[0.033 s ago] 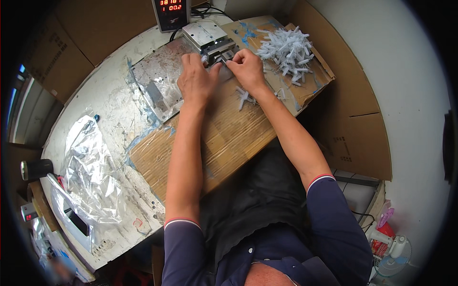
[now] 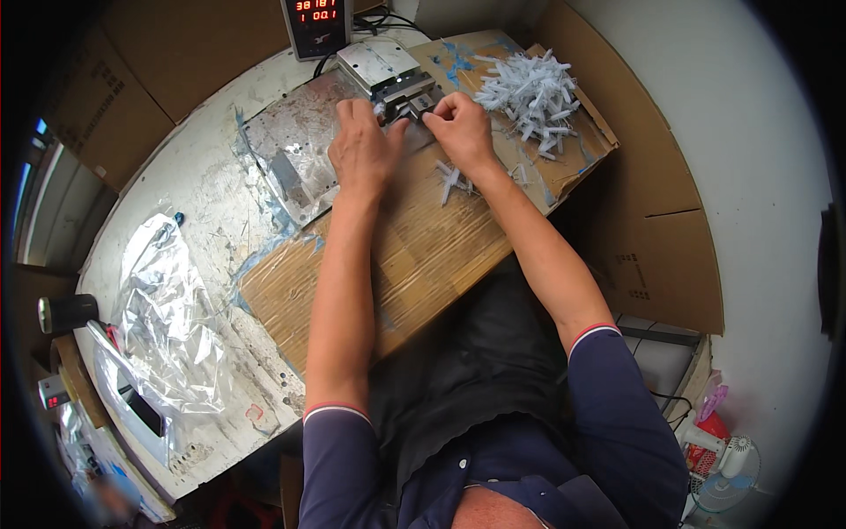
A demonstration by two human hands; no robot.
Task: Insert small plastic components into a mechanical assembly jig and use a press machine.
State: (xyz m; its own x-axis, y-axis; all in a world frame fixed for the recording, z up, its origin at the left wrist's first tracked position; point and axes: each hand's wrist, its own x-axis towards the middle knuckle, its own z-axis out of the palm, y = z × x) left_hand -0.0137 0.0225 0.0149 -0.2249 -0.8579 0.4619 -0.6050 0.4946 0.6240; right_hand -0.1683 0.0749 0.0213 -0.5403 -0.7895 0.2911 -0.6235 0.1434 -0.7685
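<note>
At the far middle of the bench stands a small metal fixture [image 2: 407,95] with a silver block [image 2: 379,60] behind it. My left hand [image 2: 363,148] rests at its left side, thumb spread away from the bent fingers. A small whitish piece shows just past the index finger, and I cannot tell whether it is touched. My right hand [image 2: 462,132] is at the fixture's right front, thumb and forefinger pinched together. What lies between those fingertips is too small to make out. Right of the fixture lies a heap of small translucent plastic pieces [image 2: 529,93].
A few loose pieces [image 2: 452,181] lie on the taped cardboard [image 2: 414,264] beneath my forearms. Behind the fixture is a black box with a red display [image 2: 317,26]. Clear plastic bags [image 2: 167,309] and a phone [image 2: 141,410] lie left. A cardboard wall [image 2: 652,203] bounds the right.
My right hand has shifted very slightly to the right, still pinched. My left hand stays nearly where it was. The red display reads differently.
</note>
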